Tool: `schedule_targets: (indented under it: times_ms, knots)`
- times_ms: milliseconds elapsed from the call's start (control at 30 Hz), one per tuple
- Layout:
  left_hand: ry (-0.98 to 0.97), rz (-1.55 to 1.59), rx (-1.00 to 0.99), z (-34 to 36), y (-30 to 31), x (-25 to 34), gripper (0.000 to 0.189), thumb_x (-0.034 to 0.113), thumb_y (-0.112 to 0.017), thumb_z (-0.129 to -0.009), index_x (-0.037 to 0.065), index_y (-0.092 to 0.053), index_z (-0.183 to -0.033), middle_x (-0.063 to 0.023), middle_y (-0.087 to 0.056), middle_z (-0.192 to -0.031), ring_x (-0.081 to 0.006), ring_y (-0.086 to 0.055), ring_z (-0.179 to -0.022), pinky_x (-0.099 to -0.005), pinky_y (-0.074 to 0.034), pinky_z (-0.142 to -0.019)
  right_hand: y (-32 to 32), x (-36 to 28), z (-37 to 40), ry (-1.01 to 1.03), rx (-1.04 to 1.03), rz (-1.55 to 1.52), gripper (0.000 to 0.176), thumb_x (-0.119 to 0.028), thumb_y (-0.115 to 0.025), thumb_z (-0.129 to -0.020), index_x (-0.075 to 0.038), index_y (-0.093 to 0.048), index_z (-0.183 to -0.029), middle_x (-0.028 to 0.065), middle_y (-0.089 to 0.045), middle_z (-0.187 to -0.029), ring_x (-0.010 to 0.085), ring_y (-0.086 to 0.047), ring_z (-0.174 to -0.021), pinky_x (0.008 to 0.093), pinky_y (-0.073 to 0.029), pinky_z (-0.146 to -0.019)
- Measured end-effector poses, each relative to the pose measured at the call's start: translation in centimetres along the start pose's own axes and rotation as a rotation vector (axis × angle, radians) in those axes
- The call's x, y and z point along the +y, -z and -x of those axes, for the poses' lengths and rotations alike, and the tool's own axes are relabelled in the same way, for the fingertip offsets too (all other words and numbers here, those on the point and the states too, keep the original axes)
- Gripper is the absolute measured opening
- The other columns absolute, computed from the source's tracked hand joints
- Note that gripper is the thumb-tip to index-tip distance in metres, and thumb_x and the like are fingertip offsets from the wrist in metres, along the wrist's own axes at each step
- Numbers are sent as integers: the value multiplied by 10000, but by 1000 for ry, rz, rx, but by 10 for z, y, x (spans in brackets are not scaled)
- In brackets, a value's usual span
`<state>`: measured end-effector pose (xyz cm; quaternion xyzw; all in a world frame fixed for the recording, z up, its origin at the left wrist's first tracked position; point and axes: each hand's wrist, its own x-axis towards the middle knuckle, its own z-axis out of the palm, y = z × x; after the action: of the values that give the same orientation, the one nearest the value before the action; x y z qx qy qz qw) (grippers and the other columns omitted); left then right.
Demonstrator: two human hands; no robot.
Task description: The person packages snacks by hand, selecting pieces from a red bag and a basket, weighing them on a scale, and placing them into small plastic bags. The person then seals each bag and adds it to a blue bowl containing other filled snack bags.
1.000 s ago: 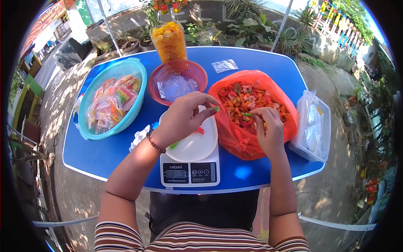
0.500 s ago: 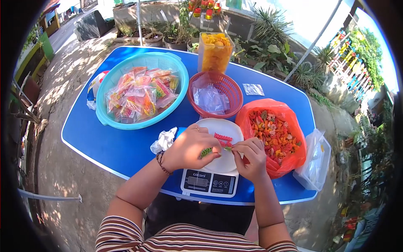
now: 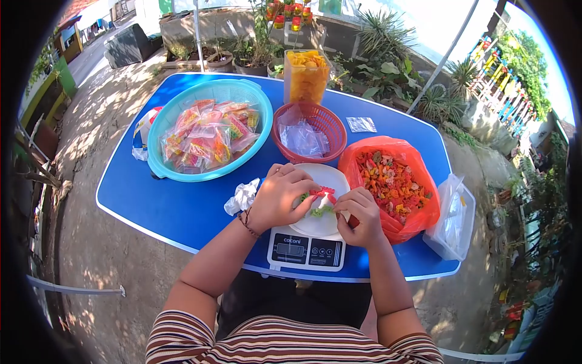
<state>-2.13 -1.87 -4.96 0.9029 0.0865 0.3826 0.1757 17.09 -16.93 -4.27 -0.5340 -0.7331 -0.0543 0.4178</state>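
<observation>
A white plate (image 3: 341, 176) rests on a white kitchen scale (image 3: 306, 249) with a dark panel. Above it, my left hand (image 3: 282, 195) is closed in a pinch at the end of a red crinkled snack piece (image 3: 325, 190). Opposite, my right hand (image 3: 359, 216) has its fingertips pinched at a green crinkled snack piece (image 3: 319, 212). The fingers partly hide both pieces. To the right, an orange-red plastic bag (image 3: 424, 225) holds many small red, orange and green pieces. Crumpled white tissue (image 3: 242, 197) lies beside my left wrist.
A turquoise basket (image 3: 159, 151) holds many filled clear packets. Near it stand a red basket (image 3: 339, 130) of clear bags and a tall tub (image 3: 307, 76) of yellow-orange pieces. One flat packet (image 3: 361, 124) and a clear container (image 3: 464, 230) are on the blue table (image 3: 163, 209).
My left hand has lifted slightly and turned, its fingers now at the red piece. Green snack shows lower between my hands. The whole view has shifted a little.
</observation>
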Motion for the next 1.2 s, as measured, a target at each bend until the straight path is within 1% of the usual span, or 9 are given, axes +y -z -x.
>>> schedule_targets:
  times_ms: [233, 433, 600, 733, 867, 933, 1033, 1133, 1200]
  knots:
    - [22, 90, 63, -2, 1, -3, 269, 192, -744, -787, 131, -767, -1048, -46, -697, -1016, -251, -619, -963, -393, -436, -935, -3, 9, 5, -23, 66, -8, 166, 13, -669, -671, -50, -668, -825, 89, -682, -875, 283, -625, -831, 385, -492, -781]
    - [9, 153, 50, -4, 3, -7, 327, 196, -726, -801, 104, -743, -1115, -85, -713, -1156, -291, -631, -1124, -423, -428, -1024, -6, 3, 2, -16, 70, 34, 160, 26, -690, -701, -36, -671, -847, 94, -682, -874, 284, -628, -816, 382, -497, -769]
    - [24, 159, 100, -4, 0, -16, 339, 134, -688, -832, 86, -719, -1167, -132, -678, -1272, -330, -606, -1204, -468, -421, -1068, -10, 0, -3, -7, 123, 68, 158, 51, -686, -724, -20, -672, -864, 102, -686, -878, 282, -638, -801, 373, -497, -757]
    - [49, 137, 125, -3, -2, -24, 334, 117, -678, -865, 72, -708, -1195, -159, -646, -1323, -364, -578, -1259, -488, -416, -1084, -12, 2, -40, 10, 80, 4, 139, 64, -664, -767, -5, -674, -887, 114, -688, -879, 285, -659, -810, 387, -517, -750]
    - [58, 108, 95, -2, -1, -25, 337, 121, -675, -874, 71, -703, -1205, -156, -645, -1323, -370, -562, -1283, -492, -412, -1091, -26, 40, -104, -341, 0, -72, 112, 40, -645, -833, 27, -683, -938, 170, -710, -944, 295, -720, -856, 343, -573, -746]
    - [59, 112, 91, -1, -2, -24, 333, 122, -675, -876, 69, -702, -1204, -153, -644, -1324, -371, -557, -1291, -492, -410, -1094, -46, 80, -131, -505, -138, -45, 239, -55, -721, -816, 28, -674, -1034, 209, -720, -1031, 334, -732, -900, 368, -589, -768]
    - [47, 129, 115, -1, -3, -27, 309, 154, -686, -883, 62, -706, -1177, -144, -648, -1316, -363, -561, -1285, -488, -406, -1097, -82, 113, -148, -541, -334, 334, 435, -178, -836, -753, 27, -666, -1097, 192, -731, -1012, 311, -727, -948, 376, -569, -821]
    - [33, 148, 153, -1, -6, -30, 286, 213, -703, -897, 58, -714, -1137, -126, -659, -1295, -342, -575, -1263, -479, -400, -1097, -98, 124, -154, -698, -436, 335, 611, -277, -907, -660, 7, -650, -1136, 202, -726, -1030, 347, -712, -1015, 406, -561, -873]
    - [40, 143, 165, 0, -5, -29, 283, 219, -696, -904, 56, -714, -1134, -124, -663, -1279, -342, -576, -1255, -480, -403, -1090, -98, 124, -147, -611, -337, 307, 576, -248, -898, -681, 8, -649, -1133, 201, -731, -982, 321, -729, -963, 392, -577, -815]
